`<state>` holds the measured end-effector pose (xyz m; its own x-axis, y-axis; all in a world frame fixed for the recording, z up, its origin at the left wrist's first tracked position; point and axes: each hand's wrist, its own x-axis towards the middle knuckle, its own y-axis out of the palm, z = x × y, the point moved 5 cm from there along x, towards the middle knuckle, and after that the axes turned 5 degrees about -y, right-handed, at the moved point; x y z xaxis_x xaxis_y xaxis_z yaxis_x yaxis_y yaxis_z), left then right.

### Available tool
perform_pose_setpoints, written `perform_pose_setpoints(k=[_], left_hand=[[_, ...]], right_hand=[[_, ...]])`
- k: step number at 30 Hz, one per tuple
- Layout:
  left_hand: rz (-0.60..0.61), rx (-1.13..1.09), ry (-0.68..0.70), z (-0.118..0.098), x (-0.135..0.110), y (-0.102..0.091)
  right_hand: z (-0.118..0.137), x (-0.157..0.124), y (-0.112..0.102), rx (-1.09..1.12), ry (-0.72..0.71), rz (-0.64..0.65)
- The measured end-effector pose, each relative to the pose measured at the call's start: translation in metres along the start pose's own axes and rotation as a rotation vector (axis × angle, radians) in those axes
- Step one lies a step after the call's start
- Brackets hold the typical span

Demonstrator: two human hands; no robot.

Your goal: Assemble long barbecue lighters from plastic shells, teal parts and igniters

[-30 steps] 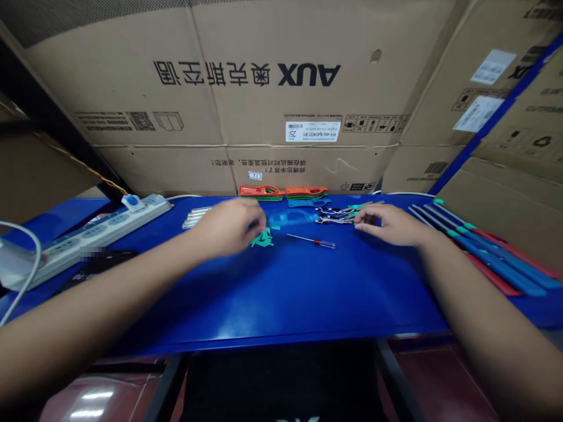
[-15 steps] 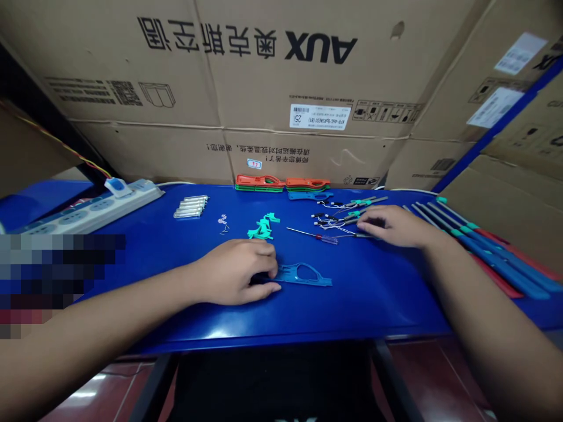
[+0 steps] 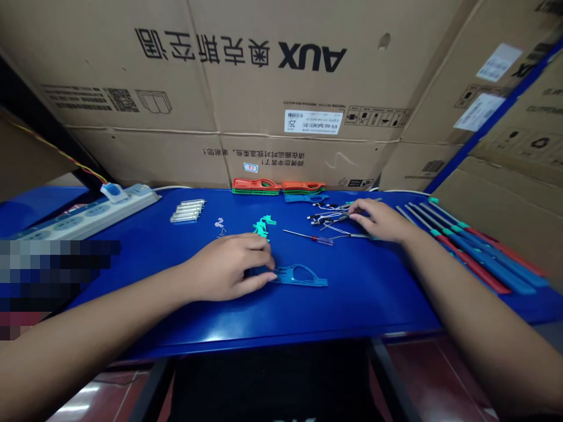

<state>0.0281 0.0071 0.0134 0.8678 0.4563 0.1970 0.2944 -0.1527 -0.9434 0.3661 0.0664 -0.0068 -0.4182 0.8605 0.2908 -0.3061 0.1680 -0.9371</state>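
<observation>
One blue plastic bracket (image 3: 302, 275) is held in a narrow grip by the left hand (image 3: 226, 268) at lower centre; the grip of the right hand (image 3: 379, 220), right of centre, cannot be made out.

Along the front of the counter (image 3: 281, 319), my left hand (image 3: 226, 268) can reach my right hand (image 3: 378, 220). Farther back, teal plastic pieces (image 3: 261, 227) and a small screwdriver (image 3: 308, 237) stand between them.

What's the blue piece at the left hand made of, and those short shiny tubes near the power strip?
The blue piece looks like moulded plastic: opaque, satin finish, with smooth, even edges around its cut-out. The short tubes look like polished metal, going by their bright, narrow highlights, though at this size glass can't be ruled out.
</observation>
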Motion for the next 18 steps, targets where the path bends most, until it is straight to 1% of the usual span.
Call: perform_pose_setpoints(k=[2, 4, 6, 8, 11, 13, 16, 18], left_hand=[[0.043, 0.012, -0.008, 0.002, 0.0, 0.0], [0.098, 0.019, -0.009, 0.004, 0.0, 0.003], [0.14, 0.016, -0.019, 0.006, 0.001, 0.007], [0.167, -0.003, -0.048, 0.01, 0.002, 0.011], [0.186, -0.018, -0.131, 0.019, 0.004, 0.015], [0.163, -0.003, -0.186, 0.024, 0.005, 0.014], [0.106, 0.0, -0.201, 0.027, 0.004, 0.007], [0.091, -0.022, -0.193, 0.024, 0.002, 0.003]], right_hand=[[0.003, -0.003, -0.007, 0.027, 0.014, -0.038], [0.01, -0.007, -0.016, 0.072, 0.024, -0.101], [0.021, -0.012, -0.026, 0.119, 0.013, -0.152], [0.036, -0.015, -0.032, 0.161, -0.034, -0.15], [0.061, -0.018, -0.036, 0.242, -0.144, -0.097], [0.078, -0.019, -0.035, 0.304, -0.237, -0.053], [0.101, -0.02, -0.026, 0.375, -0.386, 0.051], [0.114, -0.022, -0.016, 0.401, -0.453, 0.151]])
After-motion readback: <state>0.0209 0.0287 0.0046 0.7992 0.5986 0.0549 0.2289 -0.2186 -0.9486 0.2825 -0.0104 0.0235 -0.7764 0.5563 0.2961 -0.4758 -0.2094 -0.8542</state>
